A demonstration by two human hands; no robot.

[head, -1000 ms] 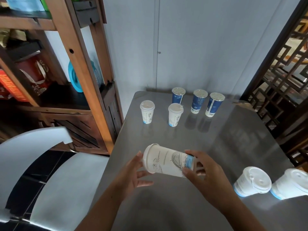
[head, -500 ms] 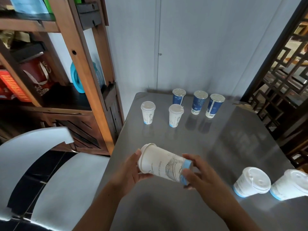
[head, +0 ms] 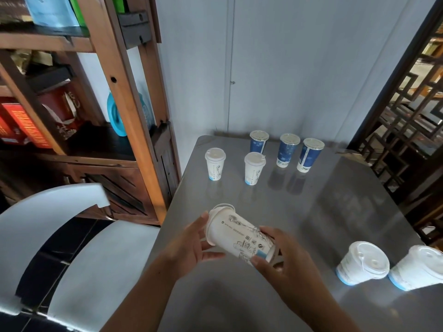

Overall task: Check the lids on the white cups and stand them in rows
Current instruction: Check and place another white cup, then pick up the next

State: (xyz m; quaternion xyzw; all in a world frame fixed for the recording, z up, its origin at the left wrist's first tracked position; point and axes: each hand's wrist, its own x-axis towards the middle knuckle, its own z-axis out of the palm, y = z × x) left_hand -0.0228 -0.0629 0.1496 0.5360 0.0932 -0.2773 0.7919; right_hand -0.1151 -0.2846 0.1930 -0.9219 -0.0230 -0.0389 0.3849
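A white lidded cup (head: 237, 234) with line drawings and a blue base band lies tilted between my hands above the near part of the steel table (head: 311, 212). My left hand (head: 191, 243) grips its lid end, and my right hand (head: 285, 262) holds its base end. Two white cups stand upright farther back, one at the left (head: 215, 164) and one beside it (head: 254, 168). Two more white lidded cups (head: 363, 262) (head: 419, 267) stand at the near right.
Three blue lidded cups (head: 258, 141) (head: 288, 149) (head: 309, 154) stand in a row at the back of the table. A wooden shelf unit (head: 124, 97) rises at the left, a white chair (head: 60, 236) sits below it, and a dark lattice screen (head: 407, 116) borders the right.
The held cup has tipped so its lid end points more up and to the left. My left hand has closed around the lid end, and my right hand has shifted under the base.
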